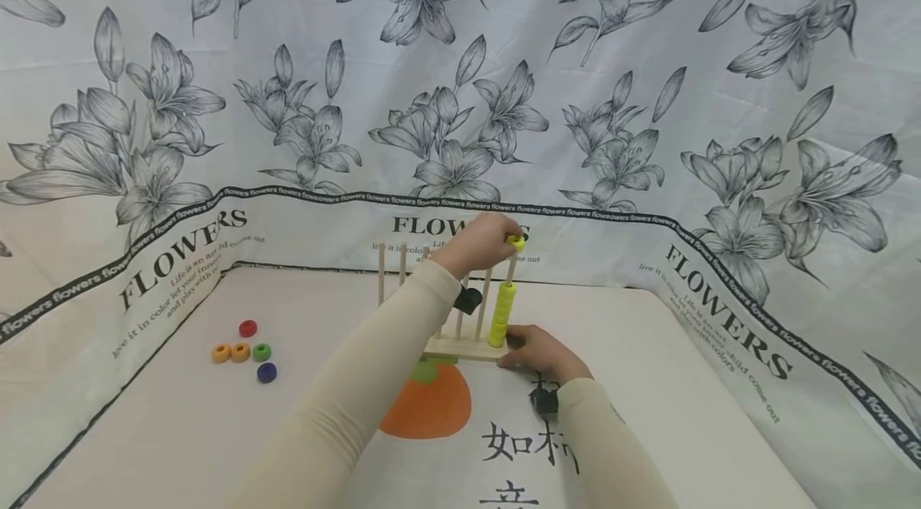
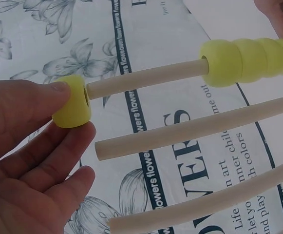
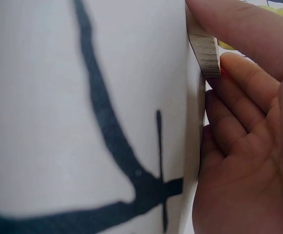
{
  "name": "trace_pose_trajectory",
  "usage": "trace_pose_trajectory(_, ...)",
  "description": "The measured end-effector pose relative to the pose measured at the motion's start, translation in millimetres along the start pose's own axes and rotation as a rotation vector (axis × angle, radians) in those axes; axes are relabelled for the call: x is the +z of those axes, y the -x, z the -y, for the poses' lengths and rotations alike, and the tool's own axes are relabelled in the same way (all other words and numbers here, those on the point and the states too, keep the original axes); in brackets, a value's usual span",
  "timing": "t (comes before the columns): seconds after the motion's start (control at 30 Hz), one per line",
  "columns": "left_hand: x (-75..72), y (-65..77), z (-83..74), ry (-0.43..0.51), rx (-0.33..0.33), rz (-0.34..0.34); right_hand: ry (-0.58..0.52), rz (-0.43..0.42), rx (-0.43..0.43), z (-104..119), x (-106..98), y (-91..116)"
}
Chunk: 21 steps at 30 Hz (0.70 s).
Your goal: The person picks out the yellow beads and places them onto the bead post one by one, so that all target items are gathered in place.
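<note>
Between thumb and fingers my left hand (image 1: pixel 484 241) pinches a yellow bead (image 2: pixel 72 102). The bead's hole meets the tip of the end peg (image 2: pixel 146 79) of a wooden peg rack. Several yellow beads (image 1: pixel 501 316) sit stacked on the lower part of that same peg. My right hand (image 1: pixel 541 353) grips the right end of the rack's wooden base (image 1: pixel 460 347), thumb in front and fingers behind. In the right wrist view the base's end (image 3: pixel 207 56) shows between thumb and fingers. Bare pegs (image 2: pixel 190 129) stand beside the beaded one; my left forearm hides some of them.
Loose beads lie on the table (image 1: pixel 180 429) at the left: a red bead (image 1: pixel 248 328), two orange beads (image 1: pixel 221 353), a green bead (image 1: pixel 262 351) and a blue bead (image 1: pixel 267 372). A flower-printed cloth (image 1: pixel 460 149) hangs behind the table.
</note>
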<state>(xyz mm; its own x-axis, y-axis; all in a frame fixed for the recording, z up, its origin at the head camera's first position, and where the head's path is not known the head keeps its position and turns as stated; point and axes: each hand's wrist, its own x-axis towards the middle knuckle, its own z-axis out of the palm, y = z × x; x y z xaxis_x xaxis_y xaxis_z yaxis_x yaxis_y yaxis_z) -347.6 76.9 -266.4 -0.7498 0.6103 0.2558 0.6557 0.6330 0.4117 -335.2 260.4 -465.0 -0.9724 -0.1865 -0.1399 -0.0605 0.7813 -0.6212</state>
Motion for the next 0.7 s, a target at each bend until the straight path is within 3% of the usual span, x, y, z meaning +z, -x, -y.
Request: trace_pose_trajectory(0.7, 6.8, -3.0, 2.9, -0.019, 0.002, 0.04, -0.011, -0.006, -0.016, -0.7, -0.4, -0.1)
